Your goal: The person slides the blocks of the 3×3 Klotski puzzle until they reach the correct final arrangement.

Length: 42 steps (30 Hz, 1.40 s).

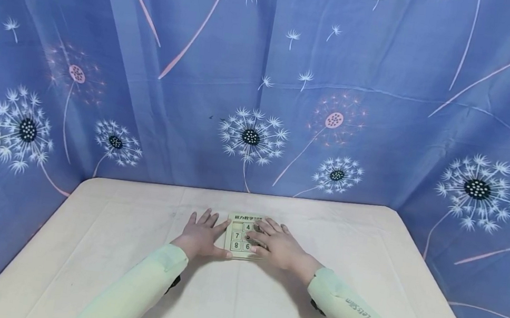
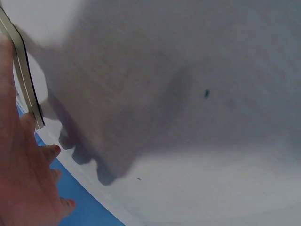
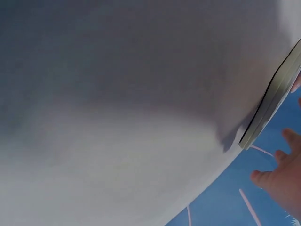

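Note:
A pale green number sliding puzzle point(image 1: 226, 251) lies flat on the table between both hands, dark lettering along its top. Tiles 4, 7, 8 and 6 are readable, and the upper left slot has no tile. My left hand point(image 1: 199, 238) rests at the puzzle's left side with fingers spread, thumb at the lower left corner and index finger at the upper left edge. Over the tiles on the right, my right hand point(image 1: 281, 248) reaches with extended fingers, hiding the right column and part of the middle tile. Both wrist views show the puzzle's side edge point(image 2: 26, 70) beside the hand.
A cream cloth covers the table point(image 1: 116, 280). Behind it and along both sides hangs a blue curtain point(image 1: 183, 118) with dandelion prints. Light green sleeves cover both forearms.

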Available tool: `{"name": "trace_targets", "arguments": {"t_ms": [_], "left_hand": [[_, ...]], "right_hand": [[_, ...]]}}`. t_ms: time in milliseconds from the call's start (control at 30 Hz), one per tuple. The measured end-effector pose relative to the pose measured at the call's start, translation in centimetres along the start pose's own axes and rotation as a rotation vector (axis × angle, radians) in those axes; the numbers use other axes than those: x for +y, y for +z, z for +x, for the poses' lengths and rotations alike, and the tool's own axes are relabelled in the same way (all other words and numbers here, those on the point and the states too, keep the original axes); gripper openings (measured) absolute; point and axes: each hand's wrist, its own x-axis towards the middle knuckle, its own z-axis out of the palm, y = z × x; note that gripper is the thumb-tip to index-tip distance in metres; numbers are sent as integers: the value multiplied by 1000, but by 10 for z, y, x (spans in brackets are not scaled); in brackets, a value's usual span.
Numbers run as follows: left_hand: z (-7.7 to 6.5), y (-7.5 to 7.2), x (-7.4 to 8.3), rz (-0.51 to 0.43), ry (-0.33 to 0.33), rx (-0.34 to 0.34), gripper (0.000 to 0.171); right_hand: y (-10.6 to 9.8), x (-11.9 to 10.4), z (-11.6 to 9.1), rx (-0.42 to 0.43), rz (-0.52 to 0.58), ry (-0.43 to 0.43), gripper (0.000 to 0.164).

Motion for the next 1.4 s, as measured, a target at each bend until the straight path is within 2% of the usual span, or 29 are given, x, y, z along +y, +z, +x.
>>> {"name": "trace_targets", "arguments": {"t_ms": [367, 600, 867, 1400], "left_hand": [[-1, 1, -1, -19, 0, 2, 98], [-2, 0, -1, -24, 5, 4, 98], [-1, 0, 0, -37, 7, 4, 98], [0, 0, -2, -52, 7, 2, 97]], "right_hand": [[-3, 6, 3, 17, -21, 15, 53], [-4, 9, 4, 3, -14, 57, 51], [2, 12, 8, -16, -32, 84, 53], [5, 7, 10, -32, -25, 114, 54]]}}
